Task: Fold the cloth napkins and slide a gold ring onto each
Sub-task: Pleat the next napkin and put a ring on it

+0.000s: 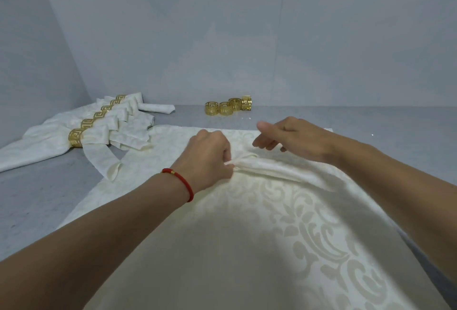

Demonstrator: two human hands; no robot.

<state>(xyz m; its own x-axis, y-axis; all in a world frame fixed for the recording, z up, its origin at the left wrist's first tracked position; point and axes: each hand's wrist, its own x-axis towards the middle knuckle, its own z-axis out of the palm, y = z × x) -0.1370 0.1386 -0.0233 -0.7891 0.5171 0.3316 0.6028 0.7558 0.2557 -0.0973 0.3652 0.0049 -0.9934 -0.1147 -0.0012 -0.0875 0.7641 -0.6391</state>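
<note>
A cream damask napkin (pixel 247 223) lies spread on the grey table in front of me. My left hand (pixel 210 153), with a red cord on its wrist, pinches a raised pleat (pixel 267 166) gathered across the napkin's middle. My right hand (pixel 291 139) hovers just above the far side of that pleat, fingers loosely curled and holding nothing. Several loose gold rings (pixel 227 106) stand in a row at the back of the table. At the left lie several folded napkins (pixel 103 126), each with a gold ring (pixel 75 137) around it.
One rolled napkin without a ring (pixel 155 108) lies behind the finished pile. The grey table (pixel 37 201) meets white walls at the back and left. Bare tabletop shows at the left front and at the right beyond the napkin.
</note>
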